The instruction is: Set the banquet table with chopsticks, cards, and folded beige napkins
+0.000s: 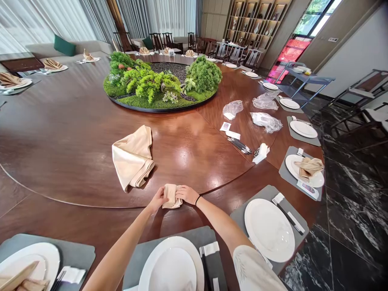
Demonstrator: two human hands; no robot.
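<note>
Both hands are on a beige cloth napkin, folded into a small thick bundle on the table near its inner seam. My left hand grips its left side, with the thumb lying on top. From the right, my right hand presses its bent fingers onto the napkin's other end; a dark band circles that wrist. Farther in and to the left lies a stack of loosely folded beige napkins. Just below my hands, a white plate rests on a grey placemat.
Several chopsticks lie to the right, near crumpled plastic wrappers. A round green plant centrepiece fills the table's middle. Place settings line the edge, including a plate with a folded napkin. Chairs stand at the right.
</note>
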